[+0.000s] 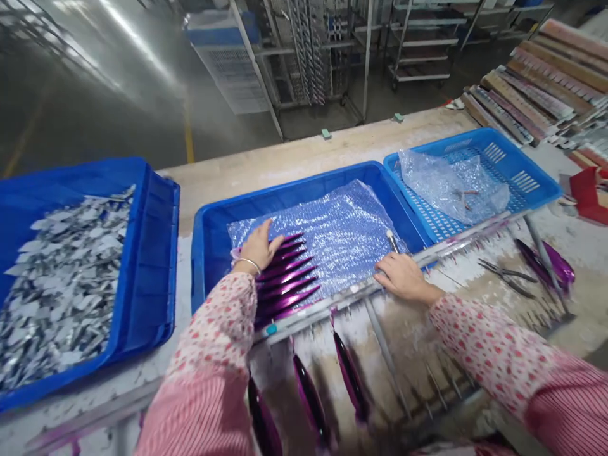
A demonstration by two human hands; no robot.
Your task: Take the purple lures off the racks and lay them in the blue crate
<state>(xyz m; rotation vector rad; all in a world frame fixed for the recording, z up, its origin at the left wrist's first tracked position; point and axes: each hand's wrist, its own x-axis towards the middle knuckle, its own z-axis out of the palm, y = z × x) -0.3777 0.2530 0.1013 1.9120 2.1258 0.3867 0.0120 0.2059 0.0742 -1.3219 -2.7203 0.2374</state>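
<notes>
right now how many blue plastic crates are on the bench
3: left crate holding silver metal pieces, middle crate lined with bubble wrap, right crate with a perforated base.

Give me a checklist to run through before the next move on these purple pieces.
Left hand in contact with the glossy purple pieces: ok.
Right hand on the metal rack: ok.
Bubble wrap lining the blue crate beneath the pieces: ok.
Pliers lying apart from the hands, beyond the rack: ok.
Purple surfaces free of scratches: cannot tell, too small to see.
</notes>
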